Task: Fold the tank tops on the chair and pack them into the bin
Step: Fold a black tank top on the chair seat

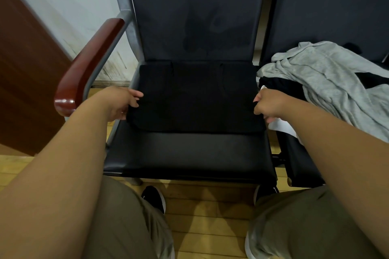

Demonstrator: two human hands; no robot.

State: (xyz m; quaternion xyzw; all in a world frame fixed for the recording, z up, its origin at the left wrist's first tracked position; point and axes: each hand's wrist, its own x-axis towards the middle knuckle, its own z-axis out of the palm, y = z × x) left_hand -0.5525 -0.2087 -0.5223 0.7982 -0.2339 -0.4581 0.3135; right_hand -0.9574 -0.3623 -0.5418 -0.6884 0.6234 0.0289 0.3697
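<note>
**On the chair seat: one top mid-fold, a heap to go, no bin in sight**

On the chair (189, 153), the dark padded seat takes up the middle of the view, and its front half lies bare. To its right, on the neighbouring seat (299, 160), sits a loose heap (311, 90) of unfolded clothes. A crumpled grey garment (328, 78) lies on top, with black cloth and a strip of white showing beneath it. None of that heap looks folded.

Across the back half of the chair seat lies a black top (195, 99), spread flat as a wide rectangle. Faint vertical creases suggest its sides are already turned in, though black on black makes this hard to read.

The left hand (122, 103) is at the top's left edge and the right hand (267, 105) at its right edge. The left fingers (135, 95) pinch the cloth's border. The right fingers (257, 109) are clenched round the opposite border, so both hands are grasping the same garment.

My judgement is that the task is at an early stage. This top is partway through folding and likely needs one more fold before it can be packed. The heap beside it waits untouched. The bin is not in view, so what is already packed cannot be told.
</note>
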